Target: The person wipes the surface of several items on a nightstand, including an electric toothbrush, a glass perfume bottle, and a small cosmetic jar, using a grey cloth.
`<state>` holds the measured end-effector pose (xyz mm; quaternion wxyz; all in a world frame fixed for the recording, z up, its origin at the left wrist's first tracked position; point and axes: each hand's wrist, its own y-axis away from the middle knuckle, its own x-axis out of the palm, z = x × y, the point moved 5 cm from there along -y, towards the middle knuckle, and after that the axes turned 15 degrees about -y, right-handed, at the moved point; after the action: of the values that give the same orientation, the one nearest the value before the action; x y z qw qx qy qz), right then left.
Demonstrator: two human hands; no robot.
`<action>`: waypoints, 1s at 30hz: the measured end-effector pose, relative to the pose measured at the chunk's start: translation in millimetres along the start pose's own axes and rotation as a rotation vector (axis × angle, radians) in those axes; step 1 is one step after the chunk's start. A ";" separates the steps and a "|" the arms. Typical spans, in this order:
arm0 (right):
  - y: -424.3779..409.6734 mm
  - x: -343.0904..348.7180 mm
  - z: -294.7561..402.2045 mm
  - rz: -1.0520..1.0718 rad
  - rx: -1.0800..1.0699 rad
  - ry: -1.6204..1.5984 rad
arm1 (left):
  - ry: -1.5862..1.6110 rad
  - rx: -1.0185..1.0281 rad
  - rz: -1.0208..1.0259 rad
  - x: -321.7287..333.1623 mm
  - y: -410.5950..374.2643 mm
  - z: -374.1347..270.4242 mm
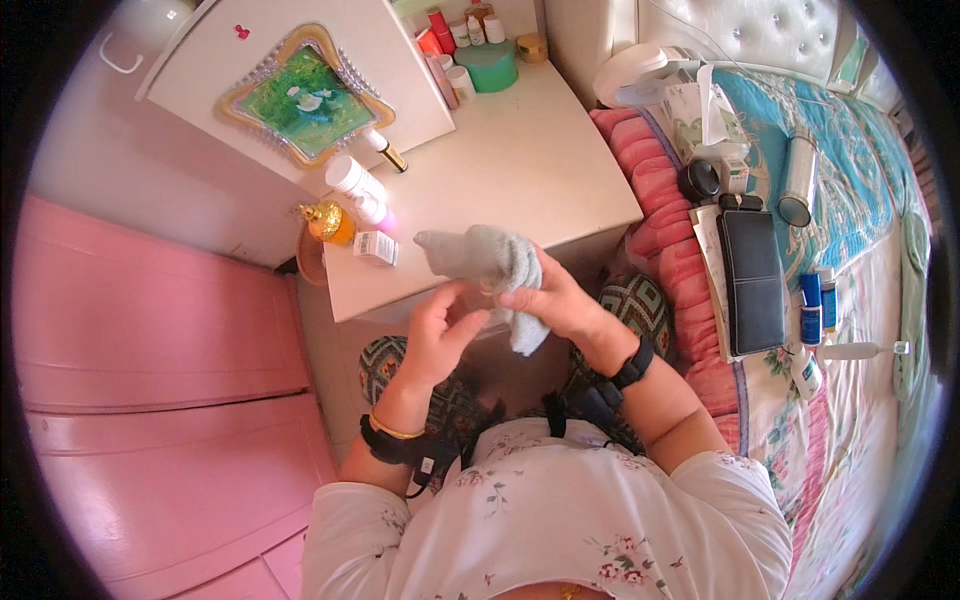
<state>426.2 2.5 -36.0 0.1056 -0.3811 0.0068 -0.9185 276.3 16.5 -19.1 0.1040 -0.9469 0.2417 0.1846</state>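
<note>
A pale grey-green cloth (504, 259) is bunched over a roughly bottle-shaped clear thing (442, 253), whose kind I cannot tell, above the front edge of the white tabletop (480, 180). My right hand (559, 296) grips the cloth from the right, with its thumb across the front. At the lower left of the cloth is my left hand (444, 326), its fingers bent and its thumb apart; whether it holds part of the object cannot be told. A small white box (376, 248), a pink-and-white bottle (373, 213), a white jar (354, 178) and a gold-topped bottle (330, 223) stand to the left.
An ornate picture frame (307, 101) is on the cabinet side. Cosmetics and a green round box (487, 66) stand at the back. On the bed at right lie a black leather case (752, 281), a tissue box (701, 120), a glass flask (799, 180) and several bottles. Pink cabinet doors (165, 300) are at left.
</note>
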 end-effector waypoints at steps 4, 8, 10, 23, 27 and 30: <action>4.6 7.6 4.9 -0.072 0.096 -0.270 | 0.112 0.022 -0.001 -1.3 -3.3 -8.7; 7.7 5.5 0.4 -0.114 0.181 -0.124 | -0.225 0.109 0.066 -3.7 -5.2 -13.3; 7.5 6.5 1.0 -0.138 0.173 -0.054 | -0.286 0.102 0.063 -3.0 -6.2 -17.2; 13.7 0.9 17.1 -0.061 0.079 -0.163 | -0.241 0.108 0.000 -7.5 -13.9 -12.8; 14.6 6.7 14.8 -0.020 0.094 0.032 | -0.216 0.150 0.019 -1.9 -13.7 -20.8; 13.6 8.9 13.6 -0.038 0.138 -0.082 | -0.306 0.184 0.057 -1.7 -13.4 -21.2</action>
<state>432.2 -11.7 -21.3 0.1145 -0.4103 -0.0681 -0.9022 287.9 22.8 2.3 0.2203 -0.8870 0.2657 0.3067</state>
